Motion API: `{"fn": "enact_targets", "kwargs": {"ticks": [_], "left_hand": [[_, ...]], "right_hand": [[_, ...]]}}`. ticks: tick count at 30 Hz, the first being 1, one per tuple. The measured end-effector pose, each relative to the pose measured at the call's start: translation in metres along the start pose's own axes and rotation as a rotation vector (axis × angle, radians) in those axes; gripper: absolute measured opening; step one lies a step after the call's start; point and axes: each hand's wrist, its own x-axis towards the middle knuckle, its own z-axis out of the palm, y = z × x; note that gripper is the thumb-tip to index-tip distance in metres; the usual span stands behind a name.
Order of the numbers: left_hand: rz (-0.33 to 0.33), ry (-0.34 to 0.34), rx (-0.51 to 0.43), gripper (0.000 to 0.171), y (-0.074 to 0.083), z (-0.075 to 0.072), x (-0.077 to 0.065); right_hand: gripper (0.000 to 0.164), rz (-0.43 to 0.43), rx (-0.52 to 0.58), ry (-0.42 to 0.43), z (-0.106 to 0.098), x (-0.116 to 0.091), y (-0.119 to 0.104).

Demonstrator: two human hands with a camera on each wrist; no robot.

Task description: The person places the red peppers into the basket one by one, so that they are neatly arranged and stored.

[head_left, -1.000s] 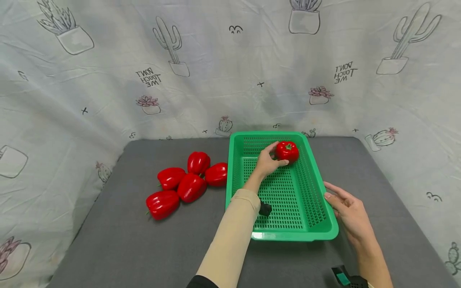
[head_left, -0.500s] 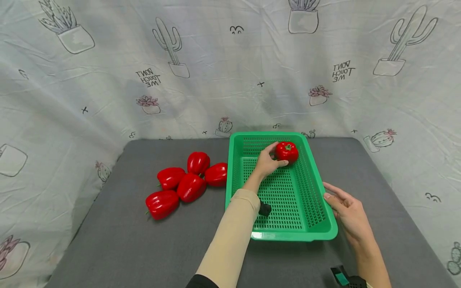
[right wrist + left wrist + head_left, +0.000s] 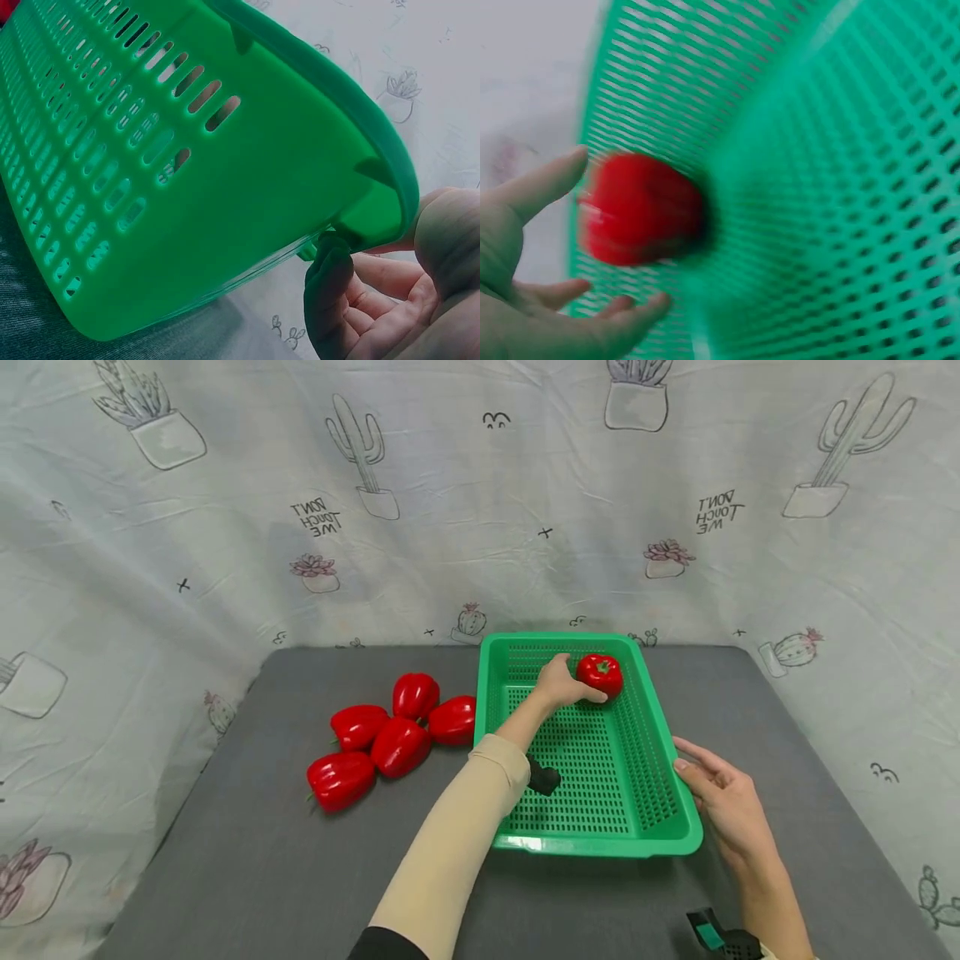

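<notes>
A red bell pepper (image 3: 600, 676) sits in the far right corner of the green plastic basket (image 3: 585, 846). My left hand (image 3: 564, 685) reaches over the basket beside the pepper, thumb and fingers spread. In the left wrist view the pepper (image 3: 641, 210) is blurred, with a gap between it and the open fingers. At the basket's right side my right hand (image 3: 723, 802) pinches the rim. The right wrist view shows its fingertips (image 3: 330, 262) curled under the rim.
Several more red bell peppers (image 3: 401, 747) lie grouped on the grey tabletop (image 3: 247, 860), left of the basket. A cactus-print cloth (image 3: 450, 527) hangs behind and at the sides of the table.
My left hand has let go of the pepper and spread its fingers, drawing slightly left; the pepper stays in the corner. My right hand keeps its hold on the rim.
</notes>
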Motion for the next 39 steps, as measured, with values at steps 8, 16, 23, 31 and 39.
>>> {"fn": "enact_targets", "kwargs": {"ticks": [8, 16, 23, 31, 39], "left_hand": [[0.232, -0.242, 0.097, 0.085, 0.045, -0.045, -0.064], [0.485, -0.046, 0.078, 0.073, 0.012, -0.101, -0.160], [0.433, 0.163, 0.024, 0.069, -0.049, -0.145, -0.203], [0.327, 0.309, -0.014, 0.062, -0.102, -0.187, -0.230], [0.511, 0.429, -0.065, 0.064, -0.147, -0.230, -0.250]], "right_hand": [[0.055, 0.001, 0.128, -0.036, 0.000, 0.002, -0.002], [0.055, 0.011, 0.167, -0.046, 0.002, 0.002, -0.004], [0.056, 0.045, 0.219, -0.040, 0.000, 0.001, -0.004], [0.051, 0.044, 0.278, -0.048, -0.001, 0.003, -0.003], [0.054, 0.073, 0.268, -0.034, -0.001, 0.002, -0.004]]}}
